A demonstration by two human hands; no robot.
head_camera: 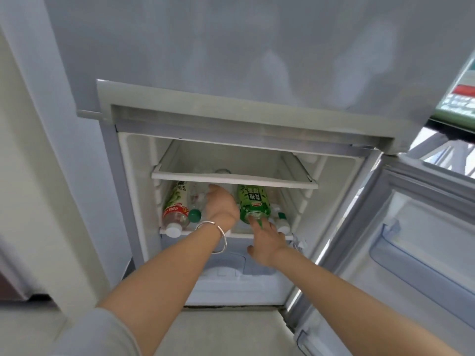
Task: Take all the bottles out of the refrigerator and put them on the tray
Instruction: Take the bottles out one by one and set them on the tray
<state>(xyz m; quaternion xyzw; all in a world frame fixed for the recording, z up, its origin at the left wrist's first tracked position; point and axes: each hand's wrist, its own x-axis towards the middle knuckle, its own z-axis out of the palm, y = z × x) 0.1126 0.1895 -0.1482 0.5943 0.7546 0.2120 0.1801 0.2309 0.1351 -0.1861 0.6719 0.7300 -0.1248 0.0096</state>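
Bottles: several, lying on their sides on the lower shelf [237, 235] of the fridge [113, 176], caps forward.
Green bottle [253, 201]: right of centre.
Clear bottle [195, 201]: left of centre.
Handling: probably full and heavy, smooth plastic, maybe damp; grip round the body near the neck.
Right hand [264, 242]: fingers spread, tips at the green bottle's neck.
Left hand [222, 204]: over the clear bottle; grip cannot be told.
Door [424, 240]: open, right.
Tray: not seen.

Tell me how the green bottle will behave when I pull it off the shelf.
The green bottle lies on its side, so it may roll once freed. It seems full, so probably heavy for its size. The right hand only touches the neck end; smooth plastic may slip, so grip the body.
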